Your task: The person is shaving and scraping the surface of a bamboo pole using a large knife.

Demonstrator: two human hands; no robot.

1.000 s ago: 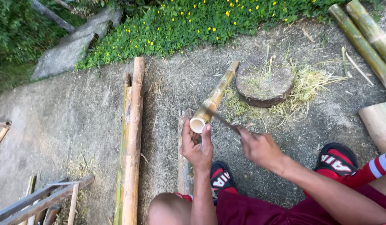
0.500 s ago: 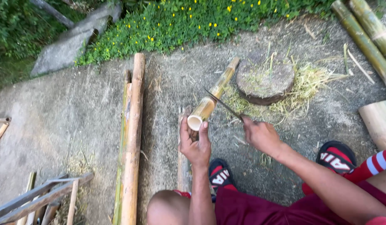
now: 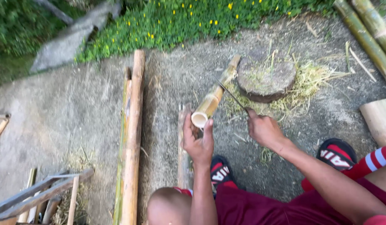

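Note:
My left hand (image 3: 198, 141) grips the near, hollow end of a short bamboo tube (image 3: 214, 95), which slants away toward a round wooden chopping block (image 3: 266, 78). My right hand (image 3: 264, 130) is closed on the handle of a thin-bladed knife (image 3: 231, 94). The blade lies across the middle of the tube. I sit on the ground with my knees apart, in dark red shorts, and a red-and-black shoe shows under each arm.
A long split bamboo pole (image 3: 130, 137) lies on the concrete to the left. Thick green bamboo poles (image 3: 368, 29) lie at the top right, a cut bamboo piece (image 3: 378, 120) at the right edge. Shavings surround the block. Wooden slats (image 3: 39, 196) sit bottom left.
The knife has travelled up the tube, from near its open end to about its middle. My right hand followed it forward. My left hand has kept its hold.

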